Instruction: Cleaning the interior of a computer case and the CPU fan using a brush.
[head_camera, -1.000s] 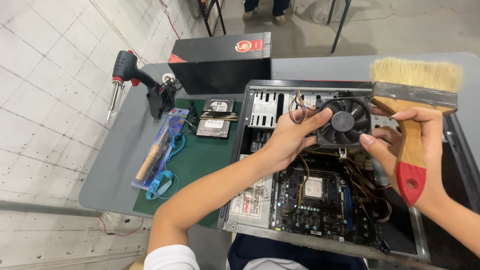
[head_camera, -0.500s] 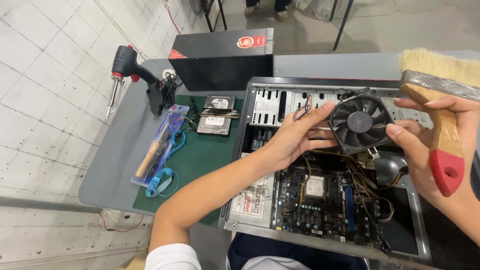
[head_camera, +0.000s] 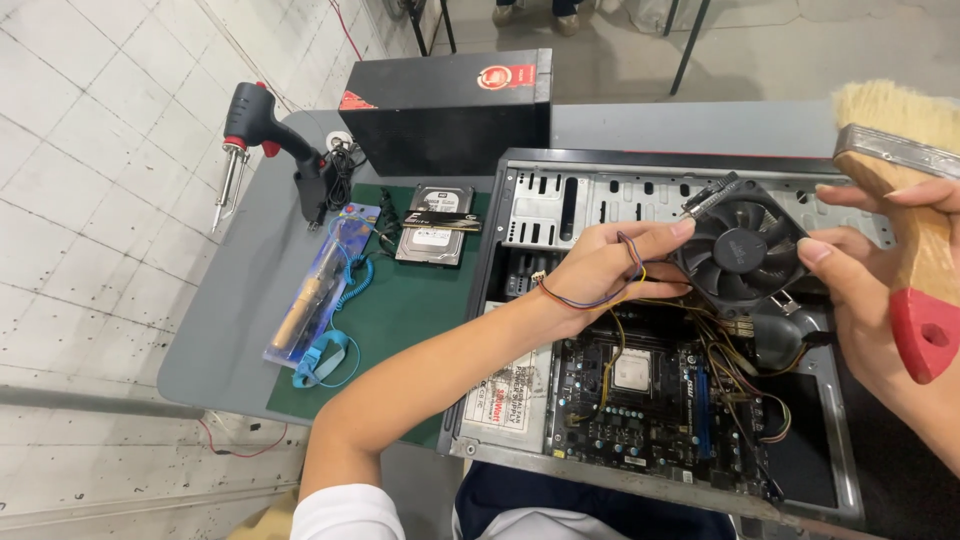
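The left hand (head_camera: 600, 268) held the black CPU cooler fan (head_camera: 740, 250) by its left edge, fingers curled on the frame, thumb on top. The fan's thin coloured wire (head_camera: 585, 298) looped across the palm and wrist. The fan sat lifted above the open PC case (head_camera: 520, 300), tilted face-up towards the camera, over the upper part of the motherboard (head_camera: 650, 400).

The right hand (head_camera: 870, 290) gripped a wide paintbrush (head_camera: 915, 200) by its wooden handle with the red tip; pale bristles pointed up and away, clear of the fan. The index fingertip of that hand touched the fan's right rim, so both hands steadied it.

On the board, the bare CPU (head_camera: 633, 370) sat exposed in its socket, below the fan. Loose yellow and black cables (head_camera: 730, 350) ran just right of it.

The case lay on its side on a grey table (head_camera: 220, 330). Left of the case, on a green mat (head_camera: 400, 310): a hard drive (head_camera: 435, 238) with a RAM stick (head_camera: 440, 218) lying across it, a packaged soldering iron (head_camera: 310, 290), and a blue coiled wrist strap (head_camera: 330, 340). A soldering gun (head_camera: 250, 120) stood in its holder at the table's far left. A black box (head_camera: 450, 110) stood behind the mat.
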